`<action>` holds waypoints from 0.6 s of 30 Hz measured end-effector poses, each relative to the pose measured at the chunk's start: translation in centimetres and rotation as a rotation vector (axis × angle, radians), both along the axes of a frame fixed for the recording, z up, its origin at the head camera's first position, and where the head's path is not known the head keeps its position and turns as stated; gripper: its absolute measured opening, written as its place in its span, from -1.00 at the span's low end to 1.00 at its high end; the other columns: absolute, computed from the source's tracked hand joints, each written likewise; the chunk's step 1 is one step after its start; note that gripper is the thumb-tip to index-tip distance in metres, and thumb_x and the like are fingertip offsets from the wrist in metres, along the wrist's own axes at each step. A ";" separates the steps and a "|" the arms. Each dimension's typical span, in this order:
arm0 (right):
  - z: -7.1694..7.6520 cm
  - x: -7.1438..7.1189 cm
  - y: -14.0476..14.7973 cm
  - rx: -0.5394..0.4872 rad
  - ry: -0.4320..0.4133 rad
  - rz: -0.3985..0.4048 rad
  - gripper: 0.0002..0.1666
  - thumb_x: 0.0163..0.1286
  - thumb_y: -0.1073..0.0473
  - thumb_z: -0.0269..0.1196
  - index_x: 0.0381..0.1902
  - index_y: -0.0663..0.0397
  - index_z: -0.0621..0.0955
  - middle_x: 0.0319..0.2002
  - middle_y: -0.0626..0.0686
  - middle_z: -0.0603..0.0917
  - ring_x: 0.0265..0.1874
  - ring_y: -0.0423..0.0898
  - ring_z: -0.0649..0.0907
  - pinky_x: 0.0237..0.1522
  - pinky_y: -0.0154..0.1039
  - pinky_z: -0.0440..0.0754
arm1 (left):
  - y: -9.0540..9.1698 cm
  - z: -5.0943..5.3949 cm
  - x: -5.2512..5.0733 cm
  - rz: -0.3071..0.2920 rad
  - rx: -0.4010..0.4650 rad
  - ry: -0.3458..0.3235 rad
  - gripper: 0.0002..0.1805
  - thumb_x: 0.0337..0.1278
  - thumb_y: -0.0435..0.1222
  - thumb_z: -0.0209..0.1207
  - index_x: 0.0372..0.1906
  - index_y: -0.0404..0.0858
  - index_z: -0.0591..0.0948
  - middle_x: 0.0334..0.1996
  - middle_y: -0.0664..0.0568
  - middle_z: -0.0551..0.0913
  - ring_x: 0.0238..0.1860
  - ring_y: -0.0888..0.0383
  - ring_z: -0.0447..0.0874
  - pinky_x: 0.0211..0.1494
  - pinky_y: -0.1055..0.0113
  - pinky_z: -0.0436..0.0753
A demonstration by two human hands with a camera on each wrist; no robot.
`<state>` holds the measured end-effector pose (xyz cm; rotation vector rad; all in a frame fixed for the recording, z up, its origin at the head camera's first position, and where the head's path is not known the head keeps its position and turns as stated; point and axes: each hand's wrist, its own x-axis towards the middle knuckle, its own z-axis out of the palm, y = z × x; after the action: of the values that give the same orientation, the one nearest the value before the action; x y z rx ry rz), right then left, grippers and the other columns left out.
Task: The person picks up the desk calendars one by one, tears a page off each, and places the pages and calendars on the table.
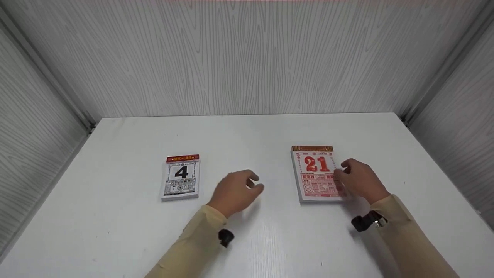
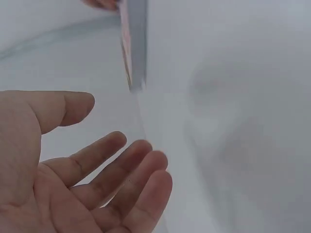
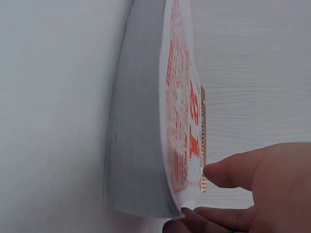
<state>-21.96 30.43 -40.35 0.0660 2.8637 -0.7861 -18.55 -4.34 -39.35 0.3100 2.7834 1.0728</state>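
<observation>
While the left hand [image 1: 235, 193] hangs loosely curved with nothing in it, between two calendars, look to the right hand [image 1: 359, 181]: it's at the right edge of a thick white paper block calendar with a red 21 and a gold-brown top strip [image 1: 318, 179]! Thumb over the page, fingers by the side; whether they pinch it, I cannot tell. That block lies on the right half of the white tabletop [image 1: 247, 143], a smaller white paper block calendar with a black 4 and a red top strip [image 1: 180, 179] lying on the left. Handling, now: fairly weighty for paper, I'd judge, bendy toward the loose bottom, thin sheets liable to crease or fan. Best hold? Full thickness, near that bound strip.
</observation>
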 end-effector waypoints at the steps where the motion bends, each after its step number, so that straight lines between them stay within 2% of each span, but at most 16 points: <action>1: -0.1 -0.1 -0.1 -0.004 -0.015 -0.004 -0.32 0.58 -0.02 0.10 0.33 0.50 0.40 0.14 0.42 0.57 0.06 0.26 0.59 0.11 0.20 0.57 | 0.9 -0.1 0.0 -0.018 0.014 -0.016 -0.62 0.39 -0.05 0.23 0.13 -0.17 0.70 -0.07 0.02 0.77 -0.03 0.05 0.70 0.10 0.05 0.64; 5: -0.2 -0.2 -0.7 -0.014 -0.020 -0.001 -0.37 0.56 0.01 0.17 0.30 0.47 0.44 0.04 0.35 0.60 -0.05 0.17 0.58 -0.04 0.04 0.59 | 3.4 -0.9 0.0 -0.040 0.035 -0.052 -0.67 0.38 -0.08 0.24 0.08 -0.16 0.72 -0.16 0.08 0.77 -0.10 0.12 0.69 0.05 0.10 0.65; 8: -0.3 0.0 -1.0 -0.012 -0.004 0.008 -0.42 0.55 0.05 0.20 0.25 0.46 0.46 -0.06 0.28 0.60 -0.14 0.10 0.58 -0.15 -0.08 0.57 | 4.6 -1.5 -0.1 -0.046 0.045 -0.055 -0.71 0.37 -0.11 0.26 0.05 -0.15 0.73 -0.20 0.10 0.76 -0.13 0.15 0.68 0.03 0.13 0.64; 11: -0.4 0.2 -1.1 -0.003 0.021 0.024 -0.44 0.55 0.07 0.20 0.22 0.48 0.46 -0.13 0.25 0.59 -0.20 0.06 0.58 -0.22 -0.12 0.54 | 5.6 -1.9 -0.1 -0.054 0.054 -0.058 -0.72 0.35 -0.12 0.28 0.04 -0.15 0.73 -0.23 0.11 0.75 -0.16 0.16 0.67 0.02 0.15 0.64; 14: -0.5 0.3 -1.5 -0.005 0.027 0.024 -0.43 0.55 0.07 0.21 0.23 0.49 0.46 -0.13 0.25 0.59 -0.21 0.06 0.58 -0.22 -0.12 0.56 | 6.4 -2.2 -0.1 -0.052 0.068 -0.075 -0.69 0.33 -0.12 0.30 0.06 -0.17 0.71 -0.23 0.11 0.74 -0.17 0.16 0.66 0.03 0.15 0.63; 18: -0.9 0.4 -2.3 -0.028 -0.004 0.011 -0.39 0.55 0.03 0.22 0.27 0.44 0.45 -0.03 0.28 0.60 -0.12 0.09 0.58 -0.12 -0.06 0.59 | 7.1 -2.5 0.0 -0.033 0.107 -0.100 -0.58 0.32 -0.13 0.32 0.19 -0.22 0.63 -0.26 0.11 0.73 -0.20 0.17 0.65 0.04 0.14 0.63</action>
<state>-21.58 28.13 -41.21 0.0485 2.8462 -0.8221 -18.55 2.72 -41.88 0.3048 2.6298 1.1972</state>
